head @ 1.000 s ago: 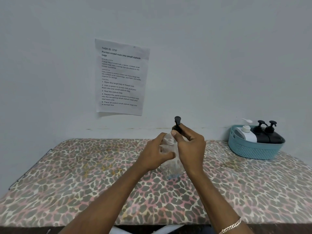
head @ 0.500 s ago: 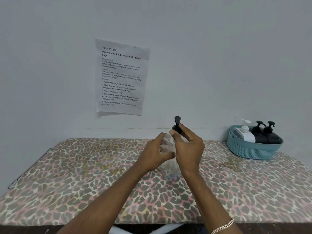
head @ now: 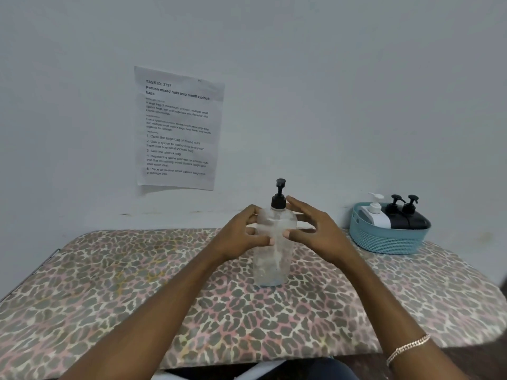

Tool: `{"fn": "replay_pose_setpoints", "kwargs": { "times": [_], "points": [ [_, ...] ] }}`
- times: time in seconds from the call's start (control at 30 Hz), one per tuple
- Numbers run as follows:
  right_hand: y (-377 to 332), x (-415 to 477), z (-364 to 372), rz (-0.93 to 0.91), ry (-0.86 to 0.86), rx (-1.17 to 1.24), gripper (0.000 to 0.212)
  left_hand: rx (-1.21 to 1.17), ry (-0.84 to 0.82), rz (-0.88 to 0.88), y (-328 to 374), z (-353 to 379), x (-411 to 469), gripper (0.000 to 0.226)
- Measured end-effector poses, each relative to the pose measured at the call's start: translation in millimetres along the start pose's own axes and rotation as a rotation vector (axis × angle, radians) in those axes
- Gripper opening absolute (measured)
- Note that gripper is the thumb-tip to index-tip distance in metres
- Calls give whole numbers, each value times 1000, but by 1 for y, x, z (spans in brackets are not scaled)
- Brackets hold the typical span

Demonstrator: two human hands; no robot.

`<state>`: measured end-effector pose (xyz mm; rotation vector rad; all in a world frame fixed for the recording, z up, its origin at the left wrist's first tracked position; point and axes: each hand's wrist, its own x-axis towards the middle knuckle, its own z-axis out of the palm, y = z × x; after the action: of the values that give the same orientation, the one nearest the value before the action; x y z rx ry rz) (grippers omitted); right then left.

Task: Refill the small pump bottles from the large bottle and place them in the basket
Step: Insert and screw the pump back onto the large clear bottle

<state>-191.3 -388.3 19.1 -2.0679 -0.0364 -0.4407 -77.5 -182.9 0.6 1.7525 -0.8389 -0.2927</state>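
Note:
A large clear bottle (head: pixel 270 266) with a black pump top (head: pixel 279 200) stands upright on the table's middle. My left hand (head: pixel 238 237) grips its upper left side, thumb across the front. My right hand (head: pixel 318 237) is just right of the bottle with fingers spread, off the pump; only its thumb tip touches the bottle's front. At the back right a teal basket (head: pixel 384 242) holds a white pump bottle (head: pixel 377 218) and two black pump bottles (head: pixel 397 219) lying side by side.
The table has a leopard-print cover (head: pixel 137 283) and stands against a pale wall. A printed paper sheet (head: pixel 178 127) is stuck on the wall behind the bottle. The table's front edge runs just below my forearms.
My right hand has let go of the pump collar, dropped to the right and spread its fingers. The bottle and my left hand have stayed where they were.

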Motion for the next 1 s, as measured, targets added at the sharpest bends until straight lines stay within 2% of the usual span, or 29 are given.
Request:
{"fn": "replay_pose_setpoints", "kwargs": {
  "times": [0.13,0.3,0.43,0.67,1.0],
  "points": [
    [10,5,-40,20,-8,-123,79,-1,-104,38,10,15,32,55],
    [28,17,-85,61,118,-256,66,8,-185,61,17,51,85,63],
    [46,35,-110,85,214,-378,61,43,-145,36,17,85,130,61],
    [89,65,-123,122,361,-565,65,101,97,-31,13,143,183,51],
    [127,71,-118,180,473,-617,64,133,78,-95,-4,173,205,59]
  ]
}}
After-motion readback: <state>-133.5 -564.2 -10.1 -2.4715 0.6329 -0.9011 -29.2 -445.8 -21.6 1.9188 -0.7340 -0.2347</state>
